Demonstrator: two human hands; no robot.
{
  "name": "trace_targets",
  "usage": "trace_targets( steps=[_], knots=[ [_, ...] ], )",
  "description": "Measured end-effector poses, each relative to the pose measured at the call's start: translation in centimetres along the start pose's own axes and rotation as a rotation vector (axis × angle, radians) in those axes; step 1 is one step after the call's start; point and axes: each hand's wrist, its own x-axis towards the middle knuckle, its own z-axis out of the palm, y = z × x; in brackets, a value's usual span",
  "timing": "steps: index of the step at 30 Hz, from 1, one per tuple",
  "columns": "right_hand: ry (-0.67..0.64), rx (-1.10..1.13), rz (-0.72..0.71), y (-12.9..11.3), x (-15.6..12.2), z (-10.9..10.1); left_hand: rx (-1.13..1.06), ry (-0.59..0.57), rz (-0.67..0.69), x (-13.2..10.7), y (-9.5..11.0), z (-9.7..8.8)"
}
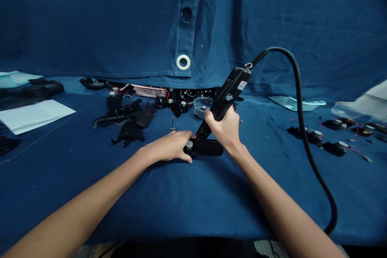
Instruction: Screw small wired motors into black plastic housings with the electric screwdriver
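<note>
My right hand [226, 127] is wrapped round a black corded electric screwdriver [225, 98], tilted with its nose down and to the left. The tip of the tool meets or hovers just over a long black plastic housing [208, 148] lying on the blue cloth; I cannot tell whether it touches. With fingers on the far side and thumb on the near side, my left hand [173, 146] grips the left end of this housing. A round silver-grey part [189, 145], like a small motor, shows between thumb and fingers.
Behind the hands stands a clear tub [203, 109] of small dark bits. Black plastic parts [130, 131] and a pink basket [150, 90] lie left of it. White paper [36, 115] is at far left. Wired parts [334, 148] lie right, past the looping cable [300, 117].
</note>
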Motion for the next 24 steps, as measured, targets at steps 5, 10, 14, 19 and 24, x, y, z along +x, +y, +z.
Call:
trace_targets(
  steps=[5,10,14,19,24],
  knots=[
    [-0.161,0.008,-0.191,-1.5,-0.3,0.0,0.038,-0.04,-0.039,0.3,-0.3,0.3],
    [-0.276,0.115,-0.148,-2.6,-0.4,0.1,0.002,-0.054,-0.027,0.4,-0.2,0.1],
    [-0.274,0.367,-0.021,-3.3,-0.2,0.7,-0.009,-0.033,-0.026,0.2,0.0,-0.1],
    [-0.3,0.612,0.074,-4.2,-0.2,2.1,0.03,-0.044,-0.036,0.2,0.0,0.0],
    [-0.272,0.62,0.104,-4.9,-0.5,2.3,0.084,-0.095,-0.101,0.4,0.1,0.1]
  ],
)
